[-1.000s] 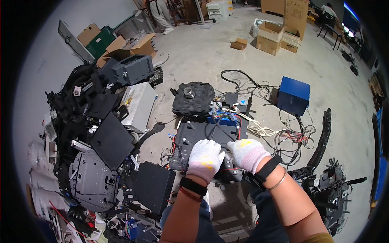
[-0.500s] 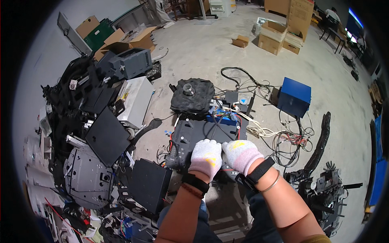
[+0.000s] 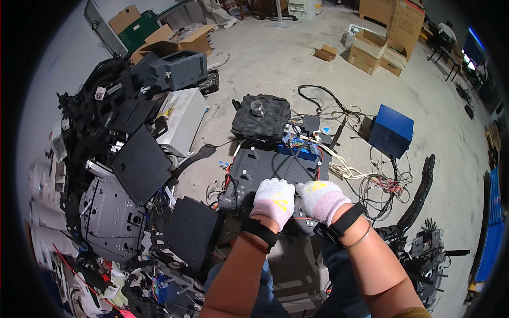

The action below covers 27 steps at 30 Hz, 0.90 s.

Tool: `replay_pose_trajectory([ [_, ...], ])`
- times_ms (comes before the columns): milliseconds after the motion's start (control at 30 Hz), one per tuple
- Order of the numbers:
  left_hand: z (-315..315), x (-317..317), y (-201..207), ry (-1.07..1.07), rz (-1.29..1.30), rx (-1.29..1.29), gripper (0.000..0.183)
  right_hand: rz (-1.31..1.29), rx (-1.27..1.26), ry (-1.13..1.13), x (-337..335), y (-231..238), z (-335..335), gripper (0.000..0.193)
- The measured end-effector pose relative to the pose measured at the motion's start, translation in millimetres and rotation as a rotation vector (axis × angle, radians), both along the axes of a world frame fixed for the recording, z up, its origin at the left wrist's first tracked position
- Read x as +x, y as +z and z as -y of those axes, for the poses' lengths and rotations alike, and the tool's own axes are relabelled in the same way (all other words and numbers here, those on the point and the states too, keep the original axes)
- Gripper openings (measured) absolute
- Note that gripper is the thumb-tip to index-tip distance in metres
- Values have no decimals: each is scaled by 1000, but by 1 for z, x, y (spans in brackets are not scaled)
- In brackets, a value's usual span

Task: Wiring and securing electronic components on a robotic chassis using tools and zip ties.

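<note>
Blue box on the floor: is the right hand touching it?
Apart. The head view shows floor and pale cables between the right hand and the blue box.

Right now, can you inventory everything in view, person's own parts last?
Flat casing: one, dark grey, at both hands
Lumpy block: one, black, casing's far end
Box: one, blue, right floor
Cables: many, black, white, red, right floor
Machine part: one, black, lower right
Parts heap: one, black and grey, left
Cardboard boxes: several, brown, far floor
Other people: at least two, pale clothes, background
Left hand: one, white glove, casing's near edge
Right hand: one, white glove, beside it
Forearms: two, bare, lower middle
Legs: two, blue, bottom
</note>
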<state>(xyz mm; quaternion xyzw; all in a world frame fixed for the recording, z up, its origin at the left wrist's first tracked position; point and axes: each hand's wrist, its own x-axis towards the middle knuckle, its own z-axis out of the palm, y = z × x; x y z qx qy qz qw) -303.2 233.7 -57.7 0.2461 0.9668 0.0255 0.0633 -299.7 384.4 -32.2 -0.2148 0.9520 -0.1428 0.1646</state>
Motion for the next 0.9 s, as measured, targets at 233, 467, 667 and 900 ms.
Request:
replay_pose_trajectory([
  [233,-1,0,-4,20,-1,-20,11,-21,-3,-7,-2,-6,2,27],
  [467,-2,-2,-3,41,80,-68,15,78,40,-9,-4,-6,3,33],
  [667,1,-2,-5,30,61,-84,16,9,7,13,-2,-4,5,28],
  [900,4,-2,-9,14,66,-97,16,-8,-5,41,-1,-9,4,27],
])
